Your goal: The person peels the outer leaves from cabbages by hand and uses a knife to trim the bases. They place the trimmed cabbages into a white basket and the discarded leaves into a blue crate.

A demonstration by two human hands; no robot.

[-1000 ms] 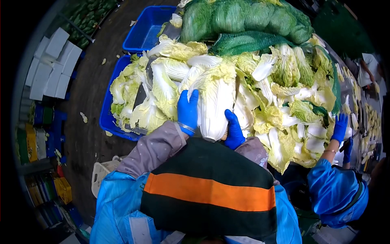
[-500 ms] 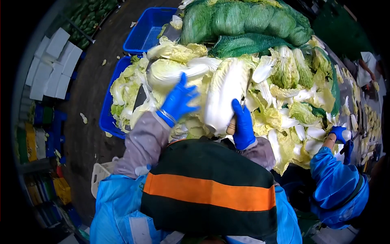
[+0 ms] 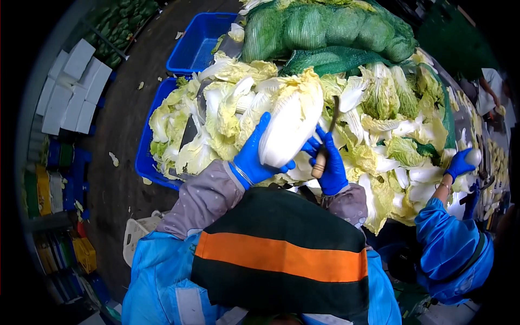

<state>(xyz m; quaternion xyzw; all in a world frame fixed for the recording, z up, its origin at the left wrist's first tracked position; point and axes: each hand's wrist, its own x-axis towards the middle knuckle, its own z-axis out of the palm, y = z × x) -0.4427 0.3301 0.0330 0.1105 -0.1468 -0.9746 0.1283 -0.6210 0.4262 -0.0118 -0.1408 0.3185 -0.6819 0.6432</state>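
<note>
Heaped cabbage leaves cover the table — left hand cups a napa cabbage from seven o'clock; right hand, at its four o'clock, grips a knife.

Blue gloves cover the left hand and right hand; the napa cabbage is white and pale yellow-green; the crates are blue.

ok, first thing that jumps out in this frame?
The heap of cut cabbage leaves filling the table, with green net sacks stacked at its far end. At centre the left hand cradles a pale cabbage while the right hand grips a knife beside it. A co-worker trims at the right.
</note>
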